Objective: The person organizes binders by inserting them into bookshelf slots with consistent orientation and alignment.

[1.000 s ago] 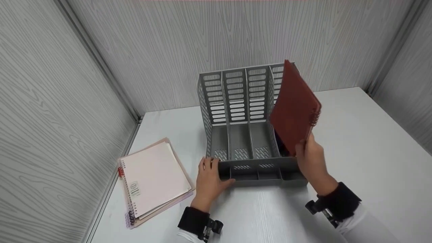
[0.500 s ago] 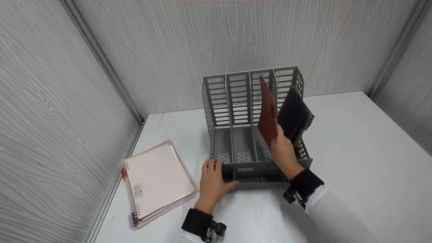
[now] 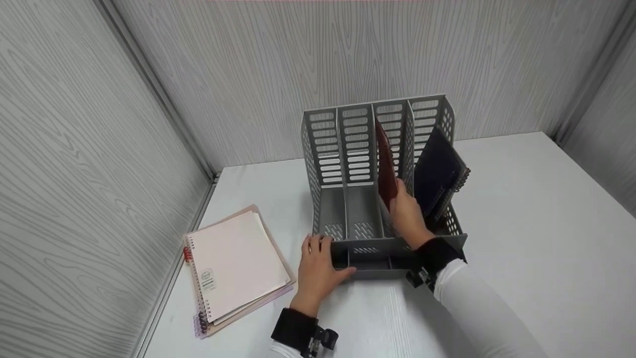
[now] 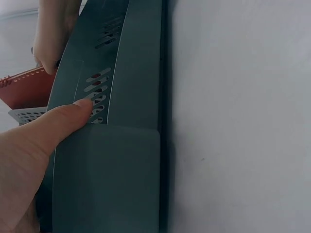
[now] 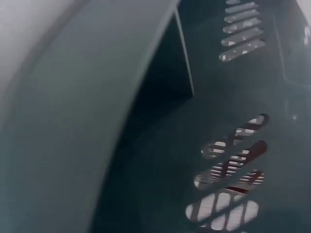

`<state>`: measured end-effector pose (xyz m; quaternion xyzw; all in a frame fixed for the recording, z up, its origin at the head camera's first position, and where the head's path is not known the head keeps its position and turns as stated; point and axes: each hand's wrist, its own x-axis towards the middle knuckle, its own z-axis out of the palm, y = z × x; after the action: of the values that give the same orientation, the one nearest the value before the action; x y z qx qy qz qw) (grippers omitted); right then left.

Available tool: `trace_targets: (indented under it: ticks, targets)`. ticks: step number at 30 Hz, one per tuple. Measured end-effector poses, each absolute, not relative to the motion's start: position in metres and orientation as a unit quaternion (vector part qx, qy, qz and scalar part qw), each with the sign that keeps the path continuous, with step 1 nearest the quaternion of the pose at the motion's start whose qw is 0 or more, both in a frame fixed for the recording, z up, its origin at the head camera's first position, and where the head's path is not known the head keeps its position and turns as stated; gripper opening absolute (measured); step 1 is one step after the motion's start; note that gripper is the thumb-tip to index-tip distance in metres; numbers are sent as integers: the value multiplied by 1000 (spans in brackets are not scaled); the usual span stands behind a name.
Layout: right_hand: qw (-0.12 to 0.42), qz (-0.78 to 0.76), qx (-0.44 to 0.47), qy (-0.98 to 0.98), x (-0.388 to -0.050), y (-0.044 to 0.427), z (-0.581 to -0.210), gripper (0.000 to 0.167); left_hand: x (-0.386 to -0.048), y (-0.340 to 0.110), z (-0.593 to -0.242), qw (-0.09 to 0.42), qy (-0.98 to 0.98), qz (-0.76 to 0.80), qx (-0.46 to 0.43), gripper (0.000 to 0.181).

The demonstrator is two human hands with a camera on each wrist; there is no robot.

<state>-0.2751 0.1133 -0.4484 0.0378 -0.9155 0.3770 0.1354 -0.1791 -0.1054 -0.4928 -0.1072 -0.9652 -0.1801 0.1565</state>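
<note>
A grey desk file organizer (image 3: 370, 274) with upright dividers stands on the white table. My left hand (image 3: 318, 271) grips its front left corner, the thumb on the front part, as the left wrist view shows too. In my right hand (image 3: 410, 219) is a red spiral notebook (image 3: 386, 174), held by its near edge and standing upright within the third slot from the left. The coil and lower part are partly hidden by the hand. Dark blue spiral notebooks (image 3: 438, 166) lean in the rightmost slot. Only slivers of red show through the organizer's slits (image 5: 243, 155) in the right wrist view.
A stack of spiral notebooks with a pale pink one (image 3: 238, 266) on top lies on the table left of the organizer. The wood-grain back wall (image 3: 278, 64) rises behind, and a side wall (image 3: 99, 199) borders the left.
My right hand has carried the red notebook leftward and down, from above the rightmost slot into the third, uncovering the dark blue notebooks. My left hand stays on the organizer's corner.
</note>
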Motion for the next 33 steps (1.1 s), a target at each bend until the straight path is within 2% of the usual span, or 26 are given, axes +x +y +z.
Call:
trace_targets:
  ticks: [8,16,33]
  targets:
    - [107,325,67,-937,-281,106,-449,48,-178,-107,-491,159,-963,-189,-105,87]
    - [53,251,102,-961,-285,106,-455,55,-181,-107,-494,171,-960,-188,-113,86]
    - [66,250,115,-959,-283,110,-458,49,-181,-105,-495,170,-962,-177,-116,87]
